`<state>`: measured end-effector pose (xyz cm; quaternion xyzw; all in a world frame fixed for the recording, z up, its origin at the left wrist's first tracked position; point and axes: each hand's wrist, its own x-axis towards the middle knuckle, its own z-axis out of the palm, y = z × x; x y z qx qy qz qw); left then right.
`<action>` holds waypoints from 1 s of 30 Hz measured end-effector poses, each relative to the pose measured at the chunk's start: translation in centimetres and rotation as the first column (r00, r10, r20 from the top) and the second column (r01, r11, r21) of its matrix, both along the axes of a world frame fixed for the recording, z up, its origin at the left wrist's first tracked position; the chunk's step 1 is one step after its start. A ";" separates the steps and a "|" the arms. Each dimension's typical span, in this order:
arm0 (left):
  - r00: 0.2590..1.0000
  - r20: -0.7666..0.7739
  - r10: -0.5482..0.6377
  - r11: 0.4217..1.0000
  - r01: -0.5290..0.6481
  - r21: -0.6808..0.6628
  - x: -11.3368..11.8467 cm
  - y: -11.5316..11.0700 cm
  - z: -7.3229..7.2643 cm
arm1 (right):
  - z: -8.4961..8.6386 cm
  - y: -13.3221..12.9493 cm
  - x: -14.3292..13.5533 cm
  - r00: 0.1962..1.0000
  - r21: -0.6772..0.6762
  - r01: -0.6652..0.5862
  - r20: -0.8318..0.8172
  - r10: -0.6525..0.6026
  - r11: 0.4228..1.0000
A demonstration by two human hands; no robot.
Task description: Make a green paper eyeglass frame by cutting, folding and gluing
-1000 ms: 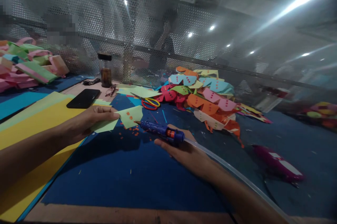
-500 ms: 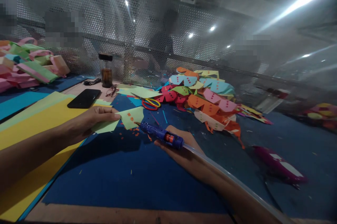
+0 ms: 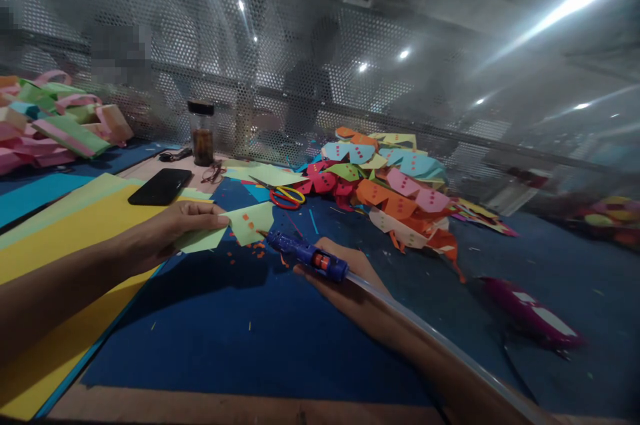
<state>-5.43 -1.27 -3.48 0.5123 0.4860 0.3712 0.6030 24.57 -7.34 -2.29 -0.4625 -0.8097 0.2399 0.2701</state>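
Between the thumb and fingers of my left hand (image 3: 183, 228) is a pale green paper cutout (image 3: 253, 222) with small orange squares on it. My right hand (image 3: 350, 278) is wrapped round a blue hot glue gun (image 3: 300, 248), and a long clear glue stick (image 3: 400, 312) runs out of its back end. The gun's nozzle points left, at the right part of the cutout by the orange squares; whether it touches the paper I cannot tell. Small orange paper bits (image 3: 257, 250) lie on the blue sheet (image 3: 240, 345) below.
Scissors (image 3: 287, 197) with red and yellow handles lie behind the cutout. A pile of folded paper shapes (image 3: 400, 192) stands at back right. Around are a phone (image 3: 160, 186), a lidded jar (image 3: 203, 138), yellow sheets (image 3: 100, 238) and a purple case-like object (image 3: 533, 315).
Almost nothing differs. The glue gun and both hands stay in nearly the same place, with the nozzle still at the pale green cutout.
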 end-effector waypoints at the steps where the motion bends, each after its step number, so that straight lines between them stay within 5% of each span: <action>1: 1.000 0.002 0.000 1.000 0.000 0.001 0.0 0.0 0.0 | -0.1 0.0 0.0 1.000 0.005 0.004 0.005 -0.004 1.000; 30: 0.999 0.033 -0.036 0.999 0.036 -0.006 -0.1 -0.3 0.4 | -0.4 0.0 -0.2 0.999 0.083 -0.021 -0.032 0.024 0.996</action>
